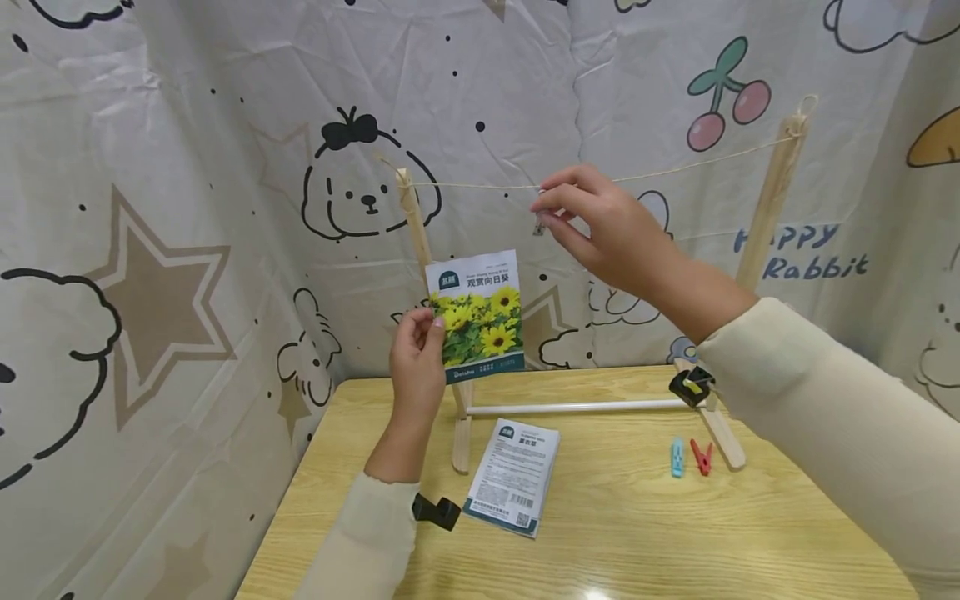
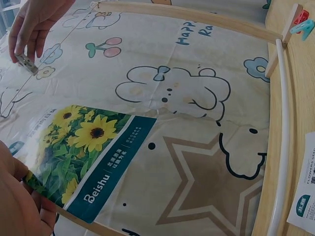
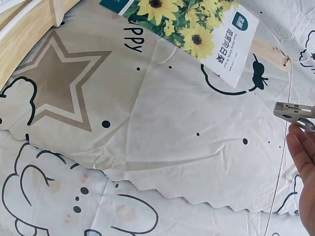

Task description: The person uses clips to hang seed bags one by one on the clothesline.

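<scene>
Packet (image 1: 482, 321) printed with yellow flowers stands left of centre, slightly tilted, its left edge pinched between thumb and fingers of the left hand (image 1: 417, 354). Farther right and higher, the right hand (image 1: 600, 229) pinches a grey clip (image 1: 538, 227) at the string (image 1: 697, 168); whether it bites the string, I cannot tell. Nearer, on the table (image 1: 622, 525), lie a stack of packets (image 1: 513, 479) and, rightward, blue (image 1: 677, 458) and red clothespins (image 1: 702, 458).

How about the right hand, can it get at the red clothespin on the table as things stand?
Probably not right away: the right hand is pinching a gray clothespin up by the string. Otherwise the way looks free, since nothing covers the red clothespin.
</scene>
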`<state>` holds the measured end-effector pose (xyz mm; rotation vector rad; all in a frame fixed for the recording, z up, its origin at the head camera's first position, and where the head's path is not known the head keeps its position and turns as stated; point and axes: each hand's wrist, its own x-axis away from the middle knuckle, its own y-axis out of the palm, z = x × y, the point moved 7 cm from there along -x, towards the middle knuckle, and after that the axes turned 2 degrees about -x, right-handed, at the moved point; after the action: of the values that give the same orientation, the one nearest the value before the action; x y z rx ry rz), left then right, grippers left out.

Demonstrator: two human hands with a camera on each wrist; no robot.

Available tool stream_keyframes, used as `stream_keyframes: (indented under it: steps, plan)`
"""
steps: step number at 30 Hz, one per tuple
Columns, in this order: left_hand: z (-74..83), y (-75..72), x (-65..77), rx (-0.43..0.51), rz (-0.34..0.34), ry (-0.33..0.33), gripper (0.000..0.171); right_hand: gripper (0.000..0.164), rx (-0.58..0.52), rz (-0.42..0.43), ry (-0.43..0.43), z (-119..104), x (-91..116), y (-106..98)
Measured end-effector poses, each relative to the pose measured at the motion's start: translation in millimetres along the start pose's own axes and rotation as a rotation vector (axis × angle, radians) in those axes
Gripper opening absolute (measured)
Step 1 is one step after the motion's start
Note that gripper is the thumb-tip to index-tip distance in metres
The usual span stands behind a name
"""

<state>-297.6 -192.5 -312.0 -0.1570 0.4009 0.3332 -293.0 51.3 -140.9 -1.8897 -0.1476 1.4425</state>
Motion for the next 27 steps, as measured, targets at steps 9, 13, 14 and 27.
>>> stream_keyframes:
  steps: [9, 13, 14, 27]
  plan:
    - [4.6, 2.7, -2.4, 0.008, 0.006, 0.042, 0.023, 0.018, -0.05, 0.04, 0.053, 3, -14, 1]
    - [6.2, 2.0, -2.0, 0.006, 0.009, 0.043, 0.024, 0.02, -0.072, 0.061, 0.087, 9, -22, 1]
    - [6.5, 1.8, -2.3, 0.004, 0.009, 0.043, 0.024, 0.02, -0.08, 0.066, 0.098, 10, -24, 1]
    - [13.4, -2.2, -11.7, 0.004, 0.026, 0.023, 0.025, 0.024, -0.154, 0.102, 0.227, 19, -42, 7]
